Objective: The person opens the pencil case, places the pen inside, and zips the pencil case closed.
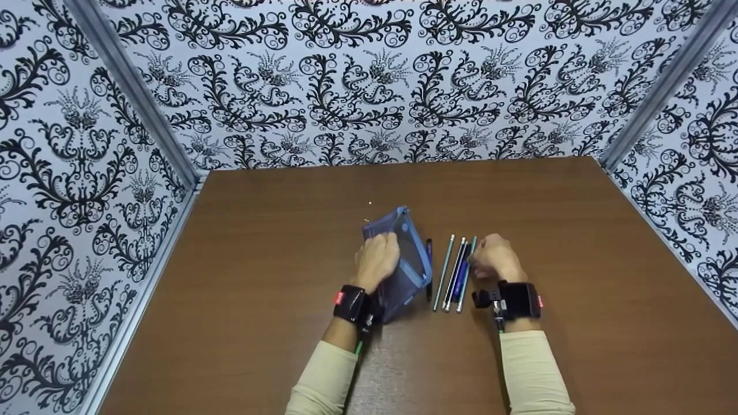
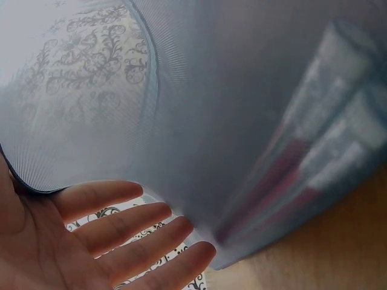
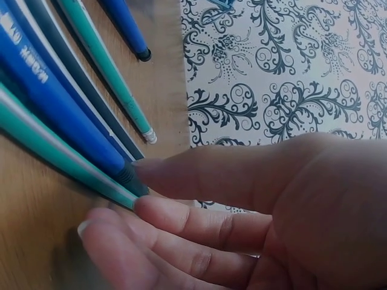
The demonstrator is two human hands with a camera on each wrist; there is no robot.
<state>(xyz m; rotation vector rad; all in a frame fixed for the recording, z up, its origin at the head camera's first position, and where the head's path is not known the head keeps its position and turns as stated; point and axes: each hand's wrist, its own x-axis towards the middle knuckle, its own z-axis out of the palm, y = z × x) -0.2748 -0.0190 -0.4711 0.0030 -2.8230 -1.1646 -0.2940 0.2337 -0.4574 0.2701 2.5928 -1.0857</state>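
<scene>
A blue translucent zip pencil case (image 1: 398,294) stands tilted on the table, its zipped opening facing right. My left hand (image 1: 377,259) holds it by its left side; the thumb is mostly hidden behind the fabric (image 2: 199,121) in the left wrist view. Through the fabric show blurred reddish sticks (image 2: 332,84) with pale ends. My right hand (image 1: 496,256) is at the far end of a row of pens and pencils. In the right wrist view, thumb and forefinger pinch the dark end of a blue pen (image 3: 60,96), and the forefinger touches a green pencil (image 3: 60,148).
Left of that pen lie dark striped pencils (image 1: 452,276) and another green pencil (image 1: 443,274). A dark blue pen (image 1: 429,268) lies close to the case's right edge. Patterned walls (image 1: 357,80) enclose the brown table (image 1: 259,276) at the back and both sides.
</scene>
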